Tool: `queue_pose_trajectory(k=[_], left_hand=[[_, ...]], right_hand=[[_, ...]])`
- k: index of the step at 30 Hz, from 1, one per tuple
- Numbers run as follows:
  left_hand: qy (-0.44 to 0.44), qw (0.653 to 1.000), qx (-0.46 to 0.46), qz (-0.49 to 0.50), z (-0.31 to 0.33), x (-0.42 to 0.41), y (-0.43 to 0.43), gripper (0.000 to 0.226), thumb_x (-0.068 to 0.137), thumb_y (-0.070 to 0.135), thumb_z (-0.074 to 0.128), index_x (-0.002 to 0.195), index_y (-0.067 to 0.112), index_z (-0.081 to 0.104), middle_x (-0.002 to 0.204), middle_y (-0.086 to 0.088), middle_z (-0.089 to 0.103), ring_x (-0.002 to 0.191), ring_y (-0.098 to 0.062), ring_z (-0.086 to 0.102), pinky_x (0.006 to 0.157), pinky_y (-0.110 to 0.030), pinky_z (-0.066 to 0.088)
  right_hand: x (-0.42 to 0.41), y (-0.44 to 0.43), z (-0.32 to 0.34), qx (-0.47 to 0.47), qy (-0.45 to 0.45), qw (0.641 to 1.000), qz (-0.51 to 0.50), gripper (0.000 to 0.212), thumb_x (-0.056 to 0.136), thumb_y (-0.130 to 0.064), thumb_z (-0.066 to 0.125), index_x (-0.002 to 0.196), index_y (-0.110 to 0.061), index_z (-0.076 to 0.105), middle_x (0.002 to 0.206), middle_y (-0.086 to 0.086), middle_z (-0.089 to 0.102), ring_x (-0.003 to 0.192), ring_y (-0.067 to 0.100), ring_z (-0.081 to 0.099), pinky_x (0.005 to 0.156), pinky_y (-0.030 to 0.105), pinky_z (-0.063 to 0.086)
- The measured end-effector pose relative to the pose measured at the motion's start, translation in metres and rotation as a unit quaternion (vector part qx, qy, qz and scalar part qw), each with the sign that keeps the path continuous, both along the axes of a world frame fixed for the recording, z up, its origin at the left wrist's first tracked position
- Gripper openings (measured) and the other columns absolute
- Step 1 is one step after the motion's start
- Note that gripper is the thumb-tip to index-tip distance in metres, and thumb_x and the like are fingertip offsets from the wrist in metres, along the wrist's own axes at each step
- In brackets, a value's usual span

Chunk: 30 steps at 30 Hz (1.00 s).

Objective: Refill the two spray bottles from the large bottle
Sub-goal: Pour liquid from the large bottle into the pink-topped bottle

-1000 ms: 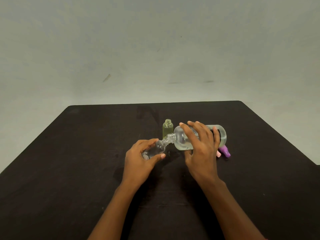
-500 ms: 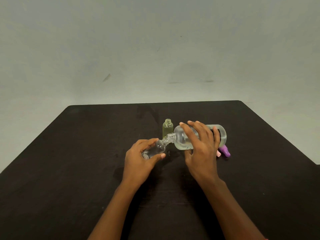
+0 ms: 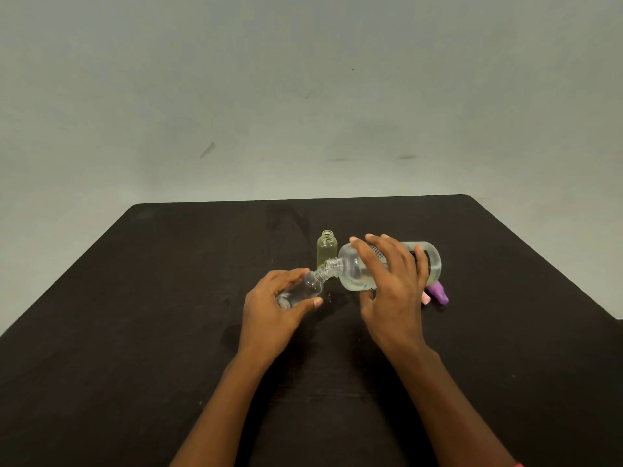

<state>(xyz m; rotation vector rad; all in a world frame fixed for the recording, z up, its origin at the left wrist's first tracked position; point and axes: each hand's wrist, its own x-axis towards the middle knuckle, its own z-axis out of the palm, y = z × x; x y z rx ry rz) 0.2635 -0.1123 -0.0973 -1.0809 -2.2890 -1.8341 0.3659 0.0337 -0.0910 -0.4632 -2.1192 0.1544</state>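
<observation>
Clear large bottle (image 3: 357, 276), yellowish small bottle (image 3: 326, 251), purple cap (image 3: 440, 294), pink cap (image 3: 425, 298), black table (image 3: 135, 315).

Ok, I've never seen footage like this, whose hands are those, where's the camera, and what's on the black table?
There is no machine here: these are a person's two bare hands, filmed by a camera worn on the head, looking forward and down. The left hand holds a small clear bottle, tilted. The right hand grips the large bottle, tipped on its side with its neck meeting the small one's mouth. On the black table behind them stands a yellowish small bottle, open at the top. Beside the right hand lie a purple cap and a pink cap.
</observation>
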Motion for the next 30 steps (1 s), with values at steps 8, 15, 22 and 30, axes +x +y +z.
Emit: queue_pose_trajectory(k=[8, 15, 22, 30], left_hand=[[-0.003, 1.0, -0.004, -0.004, -0.0005, -0.0004, -0.0004, 0.049, 0.064, 0.016, 0.085, 0.101, 0.04, 0.065, 0.1, 0.012, 0.068, 0.095, 0.0, 0.063, 0.083, -0.014, 0.049], [-0.009, 1.0, 0.0, -0.006, -0.0008, 0.0002, -0.0004, 0.048, 0.065, 0.015, 0.085, 0.102, 0.037, 0.066, 0.101, 0.011, 0.068, 0.095, 0.0, 0.063, 0.083, -0.011, 0.047], [-0.006, 1.0, -0.002, -0.006, -0.0008, -0.0002, -0.0002, 0.048, 0.065, 0.016, 0.085, 0.104, 0.035, 0.067, 0.1, 0.012, 0.068, 0.095, 0.0, 0.063, 0.084, -0.013, 0.048], [-0.009, 1.0, 0.001, -0.004, 0.0002, 0.0007, -0.0002, 0.048, 0.064, 0.015, 0.086, 0.102, 0.038, 0.066, 0.1, 0.012, 0.068, 0.094, 0.002, 0.063, 0.081, -0.009, 0.046]], right_hand=[[0.0003, -0.0003, 0.0002, 0.0, -0.003, 1.0, 0.0, 0.089, 0.055, 0.012, 0.077, 0.131, -0.027, 0.051, 0.13, 0.003, 0.057, 0.128, 0.022, 0.042, 0.113, 0.045, 0.015], [0.0009, 0.0, -0.0002, 0.003, 0.001, 1.0, 0.001, 0.09, 0.055, 0.012, 0.078, 0.131, -0.026, 0.05, 0.13, 0.004, 0.057, 0.129, 0.021, 0.041, 0.113, 0.046, 0.016], [0.0002, 0.0007, -0.0003, 0.003, 0.001, 1.0, 0.002, 0.091, 0.055, 0.012, 0.078, 0.131, -0.028, 0.048, 0.13, 0.003, 0.056, 0.129, 0.021, 0.041, 0.112, 0.047, 0.017], [0.0004, 0.0001, 0.0001, 0.004, 0.004, 1.0, 0.001, 0.089, 0.055, 0.011, 0.078, 0.131, -0.027, 0.05, 0.13, 0.004, 0.057, 0.128, 0.021, 0.042, 0.112, 0.048, 0.017]])
